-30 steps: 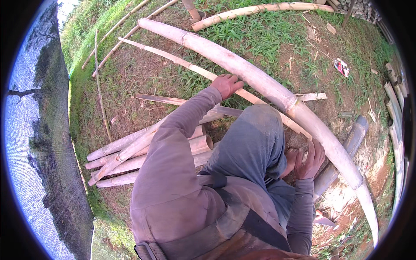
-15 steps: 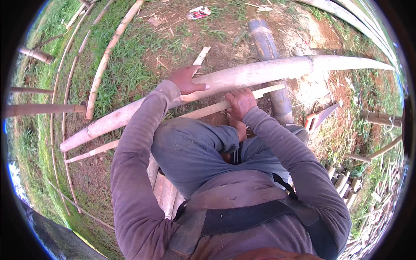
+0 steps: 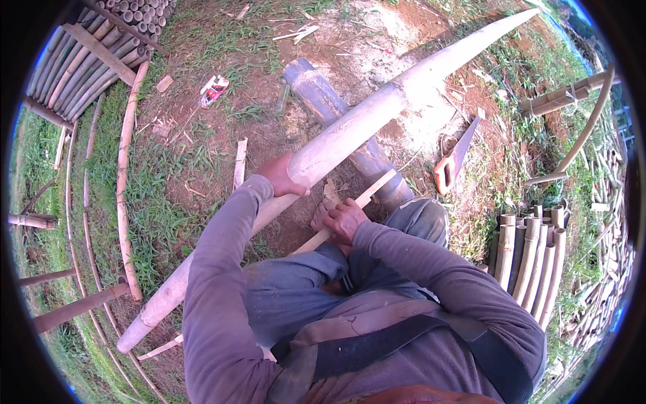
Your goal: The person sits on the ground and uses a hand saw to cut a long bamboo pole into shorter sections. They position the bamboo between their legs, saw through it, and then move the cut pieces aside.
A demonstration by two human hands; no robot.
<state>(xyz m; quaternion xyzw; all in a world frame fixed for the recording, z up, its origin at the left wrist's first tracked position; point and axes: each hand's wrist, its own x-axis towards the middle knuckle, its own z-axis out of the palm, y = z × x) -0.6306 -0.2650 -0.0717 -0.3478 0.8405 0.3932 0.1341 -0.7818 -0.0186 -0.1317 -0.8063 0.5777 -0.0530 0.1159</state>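
A long, pale bamboo pole (image 3: 350,131) slants from the lower left to the far right. My left hand (image 3: 277,174) is wrapped over its middle, thumb on the near side. Under the pole lies a thick, dark bamboo log (image 3: 323,94), set crosswise on the ground. A thin, flat bamboo strip (image 3: 373,190) runs along the near side of the pole, over my bent leg. The fingers of my right hand (image 3: 344,220) are closed round this strip, close by my bare foot. My left forearm hides part of the pole and of the strip.
A handsaw (image 3: 454,158) with an orange handle lies right of the log. Upright bamboo pieces (image 3: 528,259) stand at the right. Stacked bamboo (image 3: 101,57) fills a rack at the far left, and a bamboo rail (image 3: 128,182) runs below it. A red-and-white packet (image 3: 214,91) lies on the grass.
The whole view has turned, so the pole and log slant more steeply and the bamboo rack shows at the far left. Both hands remain on the same pole and strip.
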